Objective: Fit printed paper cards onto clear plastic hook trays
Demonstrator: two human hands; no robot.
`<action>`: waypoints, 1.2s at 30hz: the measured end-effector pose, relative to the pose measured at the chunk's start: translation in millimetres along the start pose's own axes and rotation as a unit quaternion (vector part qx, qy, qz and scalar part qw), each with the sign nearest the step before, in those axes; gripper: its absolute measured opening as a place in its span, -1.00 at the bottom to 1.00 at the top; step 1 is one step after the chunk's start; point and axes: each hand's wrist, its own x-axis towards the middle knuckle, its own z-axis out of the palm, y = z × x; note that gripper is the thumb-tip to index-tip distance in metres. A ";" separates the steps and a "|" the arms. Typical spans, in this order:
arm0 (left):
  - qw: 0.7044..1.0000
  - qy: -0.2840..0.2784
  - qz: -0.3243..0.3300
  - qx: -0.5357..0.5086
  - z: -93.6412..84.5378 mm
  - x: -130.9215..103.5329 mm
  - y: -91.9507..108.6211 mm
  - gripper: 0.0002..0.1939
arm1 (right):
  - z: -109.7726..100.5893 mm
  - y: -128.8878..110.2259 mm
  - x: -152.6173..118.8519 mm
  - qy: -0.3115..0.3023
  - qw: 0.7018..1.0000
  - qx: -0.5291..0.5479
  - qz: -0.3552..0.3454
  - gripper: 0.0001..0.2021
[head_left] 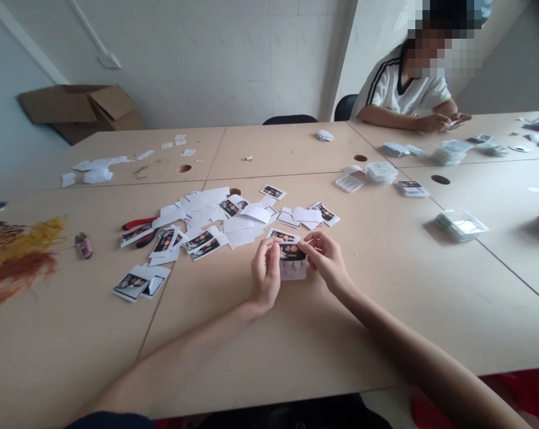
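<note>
Between my hands is a small clear plastic case (293, 273) with a black printed label (292, 252) over its upper part. My left hand (266, 269) grips its left side, thumb on the label's edge. The fingers of my right hand (323, 257) pinch the label's upper right corner. Small items show faintly through the case's lower part. Just behind the case lies another printed label (276, 234). A loose pile of white slips (202, 208) and black printed labels (201, 240) spreads beyond my left hand.
Red-handled pliers (139, 223) lie partly under the labels, near pink snips (84, 245) and coloured threads (28, 250). Clear cases (461, 224) stand in stacks at right. Across the table, a person (403, 89) handles something small. A cardboard box (79, 107) sits behind.
</note>
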 end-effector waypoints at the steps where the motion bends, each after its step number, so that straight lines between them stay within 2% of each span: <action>1: 1.000 -0.002 0.000 -0.001 0.0 -0.1 -0.1 -0.80 | 0.0 -0.5 0.3 -0.005 1.000 0.006 0.004 -0.80; 9: 1.000 0.003 -0.014 -0.008 -0.6 1.4 -1.6 -0.79 | -2.5 -3.9 -0.6 -0.061 0.996 0.013 0.059 -0.71; 15: 1.000 -0.018 -0.019 0.017 -1.3 2.8 -3.0 -0.81 | -3.6 -1.1 1.1 -0.058 0.996 0.009 0.064 -0.74; 21: 0.999 -0.038 -0.019 0.013 -0.2 3.9 -5.6 -0.81 | -2.5 -2.1 0.4 -0.051 0.997 -0.017 0.049 -0.71; 25: 0.998 -0.038 -0.044 -0.013 -0.1 3.5 -7.2 -0.79 | 1.6 2.1 -2.9 -0.055 0.997 0.025 0.039 -0.74; 31: 0.998 -0.029 -0.057 -0.030 0.0 3.2 -4.6 -0.82 | 6.0 15.8 -4.6 -0.084 0.994 0.063 0.003 -0.67; 36: 0.997 -0.021 -0.056 -0.047 1.7 4.5 -7.4 -0.86 | 1.8 20.2 -0.1 -0.035 0.996 0.079 0.024 -0.67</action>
